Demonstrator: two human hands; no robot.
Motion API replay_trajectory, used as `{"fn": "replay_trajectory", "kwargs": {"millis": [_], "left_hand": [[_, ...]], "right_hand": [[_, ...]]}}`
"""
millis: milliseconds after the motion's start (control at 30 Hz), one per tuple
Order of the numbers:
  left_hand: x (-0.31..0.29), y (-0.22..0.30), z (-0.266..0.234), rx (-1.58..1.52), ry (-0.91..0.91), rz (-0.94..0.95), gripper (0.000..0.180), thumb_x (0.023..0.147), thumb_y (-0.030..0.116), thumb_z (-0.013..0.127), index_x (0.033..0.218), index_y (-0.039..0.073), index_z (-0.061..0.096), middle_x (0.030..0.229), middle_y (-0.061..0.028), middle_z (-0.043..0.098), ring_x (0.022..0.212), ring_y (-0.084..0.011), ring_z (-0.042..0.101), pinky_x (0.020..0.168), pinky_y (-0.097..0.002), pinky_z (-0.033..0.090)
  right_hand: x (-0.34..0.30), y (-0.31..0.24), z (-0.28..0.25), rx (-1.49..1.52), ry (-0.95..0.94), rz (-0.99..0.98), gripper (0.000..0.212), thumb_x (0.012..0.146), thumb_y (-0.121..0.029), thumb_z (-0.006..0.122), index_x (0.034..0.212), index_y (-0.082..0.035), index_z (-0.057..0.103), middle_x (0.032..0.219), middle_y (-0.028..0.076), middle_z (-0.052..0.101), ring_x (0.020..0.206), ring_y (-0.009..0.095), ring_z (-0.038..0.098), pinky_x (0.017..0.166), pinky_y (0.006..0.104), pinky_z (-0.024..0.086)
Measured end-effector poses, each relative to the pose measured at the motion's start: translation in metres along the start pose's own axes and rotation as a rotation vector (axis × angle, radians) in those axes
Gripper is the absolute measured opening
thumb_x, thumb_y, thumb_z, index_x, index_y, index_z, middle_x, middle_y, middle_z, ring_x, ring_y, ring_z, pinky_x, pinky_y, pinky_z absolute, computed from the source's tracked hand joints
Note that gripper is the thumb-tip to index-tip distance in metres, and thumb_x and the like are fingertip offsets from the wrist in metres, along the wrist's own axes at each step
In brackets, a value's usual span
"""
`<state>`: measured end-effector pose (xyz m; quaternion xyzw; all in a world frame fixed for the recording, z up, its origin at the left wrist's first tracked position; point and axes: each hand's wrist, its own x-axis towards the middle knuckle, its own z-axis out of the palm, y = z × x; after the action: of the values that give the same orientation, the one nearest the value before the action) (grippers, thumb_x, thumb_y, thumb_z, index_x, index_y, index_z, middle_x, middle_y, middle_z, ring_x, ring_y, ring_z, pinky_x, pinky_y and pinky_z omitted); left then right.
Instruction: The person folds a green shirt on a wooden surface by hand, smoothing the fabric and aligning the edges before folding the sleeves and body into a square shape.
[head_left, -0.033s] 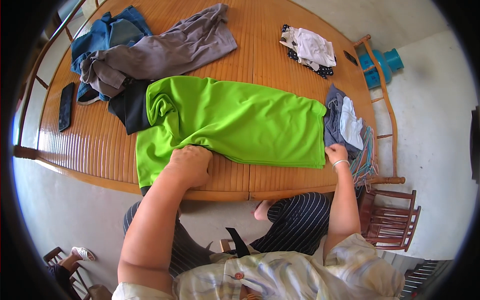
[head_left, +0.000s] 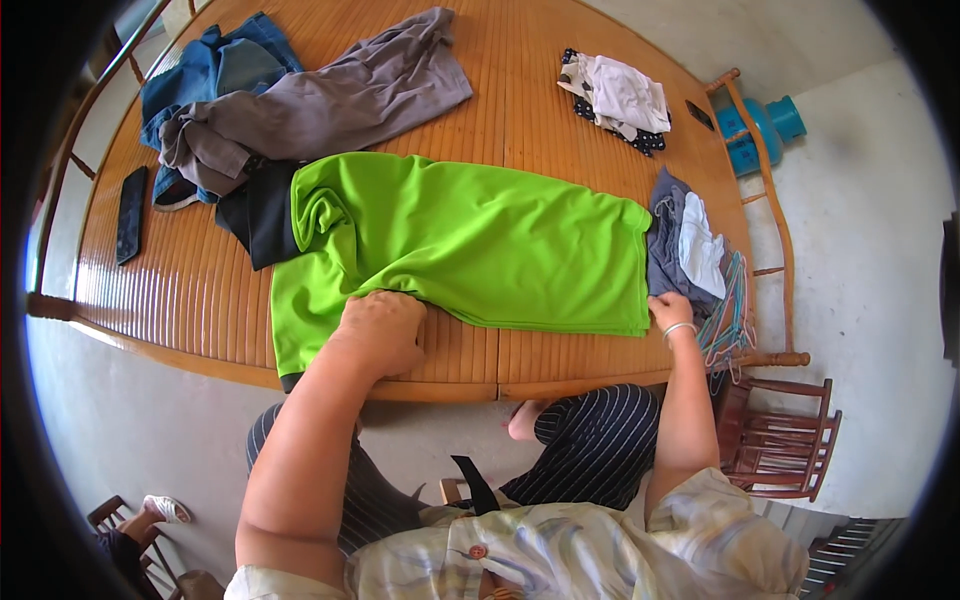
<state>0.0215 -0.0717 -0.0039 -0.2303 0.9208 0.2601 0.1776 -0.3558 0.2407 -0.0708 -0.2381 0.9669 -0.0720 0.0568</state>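
Note:
A bright green shirt (head_left: pixel 500 245) with black trim lies lengthwise across the wooden table in front of me. Its near side is bunched up under my left hand (head_left: pixel 383 328), whose fingers are curled closed on the cloth. At the hem's near right corner, my right hand (head_left: pixel 672 310) pinches the edge of the shirt. Beyond the fabric's left end, a black part (head_left: pixel 262 215) of the garment sticks out, creased and partly folded over. The fingertips of my left hand are hidden behind its knuckles.
Grey-brown trousers (head_left: pixel 330 115) and blue denim (head_left: pixel 225 65) lie at the far left, near a black phone-like slab (head_left: pixel 130 215). Folded clothes (head_left: pixel 620 95) sit at the back right. Grey and pale blue garments (head_left: pixel 680 240) and hangers (head_left: pixel 735 315) lie by my right hand.

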Motion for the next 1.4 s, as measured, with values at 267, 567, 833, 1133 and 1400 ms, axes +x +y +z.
{"fn": "replay_trajectory", "kwargs": {"millis": [267, 567, 833, 1133, 1400], "left_hand": [[0.022, 0.014, 0.034, -0.092, 0.3, 0.047, 0.029, 0.071, 0.019, 0.062, 0.096, 0.006, 0.065, 0.135, -0.0215, 0.036, 0.131, -0.035, 0.027, 0.105, -0.0475, 0.027], [0.017, 0.023, 0.043, 0.081, 0.091, 0.096, 0.027, 0.077, 0.017, 0.052, 0.096, 0.005, 0.067, 0.134, -0.0191, 0.04, 0.129, -0.0302, 0.032, 0.107, -0.0504, 0.022], [0.017, 0.026, 0.03, 0.072, 0.027, 0.044, 0.026, 0.074, 0.022, 0.057, 0.093, 0.008, 0.068, 0.112, -0.0103, 0.051, 0.111, -0.0252, 0.045, 0.098, -0.0443, 0.031], [0.017, 0.022, 0.026, 0.026, -0.014, -0.047, 0.035, 0.073, 0.034, 0.067, 0.094, 0.005, 0.068, 0.109, -0.0111, 0.051, 0.112, -0.0275, 0.043, 0.097, -0.0451, 0.033], [0.015, 0.017, 0.024, 0.029, -0.064, -0.064, 0.042, 0.073, 0.036, 0.066, 0.095, 0.001, 0.067, 0.112, -0.013, 0.05, 0.113, -0.0295, 0.042, 0.096, -0.0461, 0.035]], "right_hand": [[-0.011, 0.002, 0.027, 0.399, -0.134, 0.321, 0.023, 0.077, -0.018, 0.07, 0.078, 0.001, 0.057, 0.066, 0.006, 0.054, 0.055, 0.014, 0.049, 0.05, 0.0309, 0.039], [-0.017, 0.001, 0.013, 0.877, 0.148, 0.217, 0.015, 0.073, 0.008, 0.063, 0.081, -0.001, 0.053, 0.074, 0.004, 0.058, 0.063, 0.011, 0.053, 0.057, 0.026, 0.043], [-0.023, 0.022, 0.008, 0.458, -0.21, 0.315, 0.022, 0.067, 0.004, 0.062, 0.089, 0.004, 0.059, 0.078, 0.005, 0.06, 0.065, 0.019, 0.056, 0.065, 0.0304, 0.045], [0.053, -0.017, -0.017, 0.062, 0.309, -0.283, 0.009, 0.077, -0.003, 0.058, 0.084, -0.002, 0.063, 0.072, 0.011, 0.066, 0.067, 0.023, 0.064, 0.063, 0.0317, 0.049], [0.143, -0.058, 0.002, -0.206, 0.01, -0.322, 0.035, 0.078, -0.008, 0.063, 0.112, -0.006, 0.057, 0.104, 0.017, 0.063, 0.098, 0.031, 0.059, 0.085, 0.0358, 0.047]]}}
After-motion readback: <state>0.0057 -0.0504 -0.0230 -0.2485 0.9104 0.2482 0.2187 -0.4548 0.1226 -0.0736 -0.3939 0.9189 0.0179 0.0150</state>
